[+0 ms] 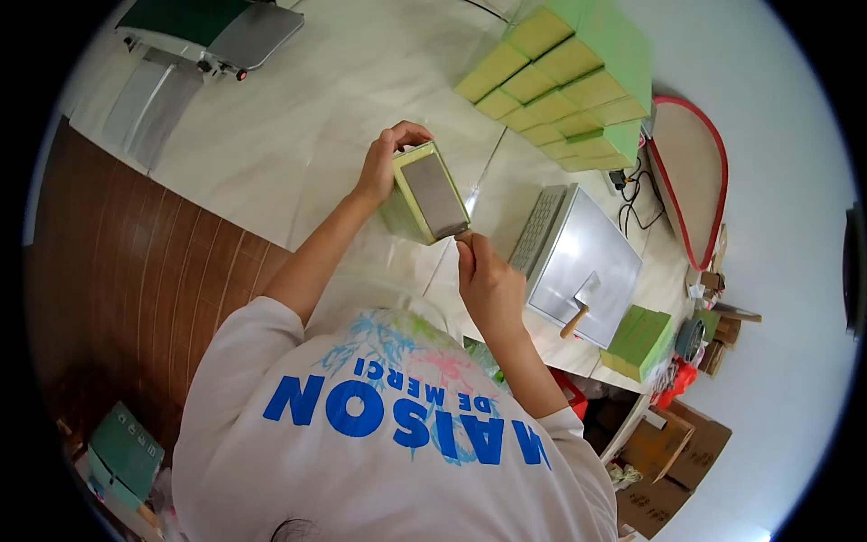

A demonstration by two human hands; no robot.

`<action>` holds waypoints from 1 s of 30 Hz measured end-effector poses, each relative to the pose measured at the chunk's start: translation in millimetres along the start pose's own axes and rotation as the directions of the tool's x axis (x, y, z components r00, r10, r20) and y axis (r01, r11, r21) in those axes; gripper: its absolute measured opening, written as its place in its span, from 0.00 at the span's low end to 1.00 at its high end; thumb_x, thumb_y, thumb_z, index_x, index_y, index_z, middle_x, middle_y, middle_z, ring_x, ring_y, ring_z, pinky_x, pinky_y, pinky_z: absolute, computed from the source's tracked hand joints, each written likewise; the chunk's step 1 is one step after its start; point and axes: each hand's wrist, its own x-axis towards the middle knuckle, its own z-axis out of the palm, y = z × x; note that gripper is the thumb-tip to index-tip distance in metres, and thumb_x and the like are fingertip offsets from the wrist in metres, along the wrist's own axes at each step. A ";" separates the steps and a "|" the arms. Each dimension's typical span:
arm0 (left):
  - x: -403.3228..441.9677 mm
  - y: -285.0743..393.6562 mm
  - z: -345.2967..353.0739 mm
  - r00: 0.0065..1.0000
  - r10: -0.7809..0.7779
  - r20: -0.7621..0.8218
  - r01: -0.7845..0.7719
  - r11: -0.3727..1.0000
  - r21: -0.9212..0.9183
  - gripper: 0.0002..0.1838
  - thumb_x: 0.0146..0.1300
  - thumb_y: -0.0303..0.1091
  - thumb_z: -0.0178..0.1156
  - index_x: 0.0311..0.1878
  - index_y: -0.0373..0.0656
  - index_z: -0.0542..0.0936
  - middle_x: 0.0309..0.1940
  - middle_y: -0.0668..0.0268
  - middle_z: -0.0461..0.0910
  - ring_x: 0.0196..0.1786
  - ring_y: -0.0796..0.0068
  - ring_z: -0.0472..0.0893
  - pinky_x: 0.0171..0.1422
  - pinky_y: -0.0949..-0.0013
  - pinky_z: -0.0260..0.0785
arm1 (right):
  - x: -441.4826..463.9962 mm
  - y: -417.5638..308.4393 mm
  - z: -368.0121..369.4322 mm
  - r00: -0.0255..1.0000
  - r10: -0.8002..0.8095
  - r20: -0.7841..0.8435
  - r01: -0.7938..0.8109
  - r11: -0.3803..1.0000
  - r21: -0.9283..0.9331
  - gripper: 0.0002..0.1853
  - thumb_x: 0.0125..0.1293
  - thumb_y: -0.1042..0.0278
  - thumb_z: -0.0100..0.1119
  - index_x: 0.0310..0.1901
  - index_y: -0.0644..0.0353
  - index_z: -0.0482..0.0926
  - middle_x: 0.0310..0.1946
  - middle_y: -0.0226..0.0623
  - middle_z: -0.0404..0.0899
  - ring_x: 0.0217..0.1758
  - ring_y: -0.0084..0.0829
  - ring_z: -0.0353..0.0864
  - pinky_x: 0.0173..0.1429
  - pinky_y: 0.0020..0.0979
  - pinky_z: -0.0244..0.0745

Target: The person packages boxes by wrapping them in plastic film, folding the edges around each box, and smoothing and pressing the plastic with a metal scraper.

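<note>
A light green box (403,212) with a grey rectangular panel (435,195) on its upper face is between my hands over the pale table. My left hand (384,163) grips its upper left side, with the fingers bent over the far edge. My right hand (488,275) is closed at the box's near right corner, thumb and fingers pinched together. Something small and dark shows at that corner by the fingertips, too small to make out. The underside of the box is hidden.
Stacked green boxes (564,90) stand at the back. To the right are a metal-topped device (591,257) with a wooden-handled scraper (578,312) on it, black cables (639,194) and more green boxes (639,339). A green-and-grey machine (244,41) is at the upper left.
</note>
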 end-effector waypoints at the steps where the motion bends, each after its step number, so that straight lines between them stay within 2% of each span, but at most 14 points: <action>1: 1.0 -2.4 1.0 1.000 0.006 0.018 -0.006 1.000 -0.001 0.43 0.68 0.72 0.24 0.47 0.43 0.77 0.38 0.67 0.80 0.43 0.74 0.76 0.50 0.69 0.65 | 1.2 -0.1 0.9 1.000 0.011 -0.014 -0.011 1.000 -0.006 0.08 0.70 0.61 0.56 0.35 0.54 0.73 0.17 0.35 0.76 0.15 0.39 0.76 0.19 0.38 0.69; 3: 1.9 -5.9 2.9 0.999 0.000 -0.036 -0.003 0.996 -0.084 0.41 0.69 0.70 0.27 0.46 0.42 0.79 0.36 0.67 0.81 0.41 0.74 0.77 0.48 0.70 0.63 | 7.9 1.6 5.1 0.995 0.061 0.083 -0.060 0.998 -0.022 0.07 0.71 0.61 0.56 0.39 0.54 0.77 0.19 0.37 0.78 0.18 0.41 0.79 0.21 0.38 0.69; 7: -0.1 -3.2 0.0 0.999 -0.017 -0.035 0.017 1.000 -0.001 0.42 0.70 0.70 0.24 0.48 0.42 0.78 0.39 0.65 0.81 0.44 0.74 0.77 0.51 0.69 0.63 | 5.7 3.8 4.6 0.988 0.106 0.111 -0.117 0.989 0.089 0.08 0.71 0.62 0.56 0.38 0.57 0.79 0.20 0.41 0.79 0.20 0.43 0.79 0.23 0.39 0.70; 10: -0.3 -1.5 -2.1 1.000 -0.024 0.005 0.024 1.000 -0.007 0.42 0.71 0.67 0.21 0.50 0.41 0.77 0.40 0.63 0.81 0.46 0.72 0.77 0.54 0.68 0.64 | -15.7 23.4 9.0 0.964 0.261 -0.058 -0.226 0.910 0.347 0.11 0.71 0.59 0.57 0.37 0.58 0.80 0.18 0.42 0.78 0.19 0.40 0.80 0.23 0.38 0.70; 12: -0.9 -1.3 -4.5 0.999 -0.033 0.020 0.034 0.999 -0.032 0.41 0.72 0.67 0.22 0.51 0.41 0.77 0.41 0.63 0.81 0.47 0.72 0.77 0.56 0.68 0.65 | -32.9 39.3 4.8 0.865 0.484 -0.135 -0.361 0.786 0.502 0.12 0.74 0.63 0.52 0.38 0.62 0.81 0.18 0.31 0.73 0.21 0.20 0.71 0.27 0.27 0.66; 14: -1.6 -1.4 -6.0 0.998 -0.038 0.042 0.041 0.997 -0.071 0.41 0.72 0.67 0.23 0.51 0.41 0.77 0.42 0.63 0.81 0.47 0.72 0.77 0.56 0.68 0.66 | -51.8 79.8 6.0 0.743 0.661 -0.107 -0.486 0.643 0.592 0.16 0.76 0.60 0.48 0.36 0.64 0.79 0.17 0.23 0.65 0.20 0.15 0.62 0.24 0.22 0.58; 15: -1.0 -1.4 -5.6 0.998 -0.039 0.058 0.045 0.992 -0.115 0.41 0.72 0.67 0.24 0.51 0.41 0.77 0.42 0.63 0.80 0.47 0.73 0.77 0.56 0.68 0.66 | -57.3 96.3 4.4 0.698 0.701 -0.143 -0.519 0.634 0.573 0.19 0.76 0.57 0.48 0.36 0.65 0.78 0.16 0.23 0.63 0.20 0.15 0.60 0.24 0.23 0.55; 16: 0.3 -3.6 -5.2 0.998 -0.042 0.051 0.049 0.990 -0.133 0.40 0.73 0.66 0.26 0.51 0.41 0.77 0.43 0.63 0.80 0.48 0.73 0.77 0.57 0.69 0.66 | -64.5 112.8 -2.6 0.664 0.735 -0.138 -0.616 0.642 0.456 0.19 0.75 0.57 0.47 0.37 0.65 0.79 0.20 0.40 0.76 0.22 0.35 0.73 0.30 0.35 0.68; 17: 1.0 -6.7 -5.8 0.996 -0.041 0.079 0.051 0.990 -0.131 0.40 0.73 0.66 0.26 0.51 0.41 0.77 0.43 0.63 0.80 0.48 0.73 0.77 0.57 0.69 0.66 | -73.0 132.9 -0.7 0.616 0.776 -0.139 -0.708 0.622 0.334 0.21 0.75 0.53 0.45 0.37 0.64 0.79 0.23 0.45 0.79 0.26 0.45 0.77 0.34 0.41 0.71; 19: 4.0 -12.5 -8.9 0.998 -0.055 0.033 0.058 0.993 -0.102 0.39 0.73 0.66 0.27 0.52 0.40 0.77 0.45 0.63 0.79 0.49 0.72 0.76 0.58 0.69 0.65 | -93.7 165.4 16.2 0.542 0.797 -0.267 -0.735 0.604 0.309 0.24 0.75 0.49 0.44 0.38 0.64 0.80 0.27 0.48 0.82 0.31 0.51 0.80 0.37 0.45 0.72; 25: 4.3 -10.9 -15.3 0.997 -0.057 0.046 0.059 0.997 -0.049 0.40 0.72 0.67 0.28 0.52 0.39 0.76 0.46 0.62 0.80 0.52 0.70 0.76 0.61 0.67 0.64 | -134.6 201.3 48.0 0.393 0.862 -0.321 -0.890 0.444 0.104 0.26 0.75 0.48 0.41 0.36 0.64 0.79 0.28 0.51 0.83 0.34 0.55 0.81 0.40 0.50 0.74; 27: 3.7 -14.1 -17.5 0.996 -0.059 0.063 0.060 0.998 -0.011 0.40 0.71 0.68 0.27 0.52 0.39 0.75 0.47 0.61 0.80 0.53 0.68 0.77 0.63 0.66 0.64 | -132.2 193.0 50.8 0.326 0.915 -0.238 -0.929 0.356 0.098 0.21 0.74 0.52 0.44 0.41 0.63 0.78 0.32 0.50 0.82 0.37 0.54 0.80 0.40 0.52 0.74; 29: 5.8 -16.9 -19.9 0.996 -0.067 0.066 0.069 0.997 -0.032 0.40 0.71 0.68 0.28 0.51 0.40 0.75 0.47 0.61 0.80 0.53 0.68 0.77 0.63 0.65 0.64 | -128.0 184.2 58.5 0.379 0.806 -0.455 -0.895 0.444 0.043 0.14 0.70 0.60 0.52 0.48 0.62 0.75 0.40 0.49 0.79 0.45 0.51 0.78 0.44 0.48 0.74; 30: 4.9 -15.4 -20.7 0.996 -0.047 0.075 0.049 0.999 -0.023 0.40 0.71 0.68 0.28 0.51 0.40 0.75 0.47 0.61 0.80 0.53 0.68 0.77 0.63 0.65 0.64 | -123.1 177.5 52.3 0.475 0.743 -0.471 -0.865 0.494 -0.093 0.18 0.62 0.65 0.59 0.52 0.62 0.73 0.48 0.49 0.74 0.52 0.51 0.74 0.51 0.47 0.71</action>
